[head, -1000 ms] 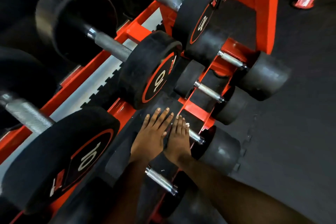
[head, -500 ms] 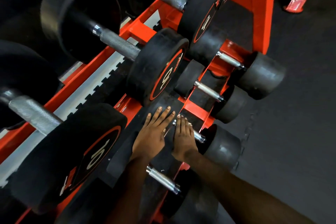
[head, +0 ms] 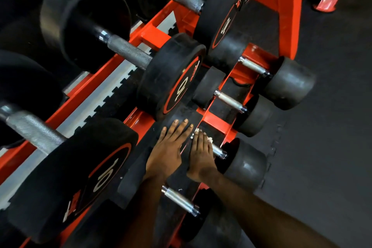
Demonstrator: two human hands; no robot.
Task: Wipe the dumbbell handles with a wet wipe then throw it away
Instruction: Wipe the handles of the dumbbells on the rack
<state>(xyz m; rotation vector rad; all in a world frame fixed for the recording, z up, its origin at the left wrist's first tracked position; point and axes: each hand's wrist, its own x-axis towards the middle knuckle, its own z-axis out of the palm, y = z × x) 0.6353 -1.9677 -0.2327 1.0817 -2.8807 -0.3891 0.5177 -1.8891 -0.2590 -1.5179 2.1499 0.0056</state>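
I note red rack (head: 155, 36), low dumbbell (head: 245, 165), left hand (head: 167, 151) flat, holding nothing, right hand (head: 201, 155) pressing near-straight fingers over wet wipe (head: 198, 130) on handle (head: 218, 150); unpinched, wipe may slip off.

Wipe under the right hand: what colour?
White. The wet wipe shows just past the right hand in the head view.
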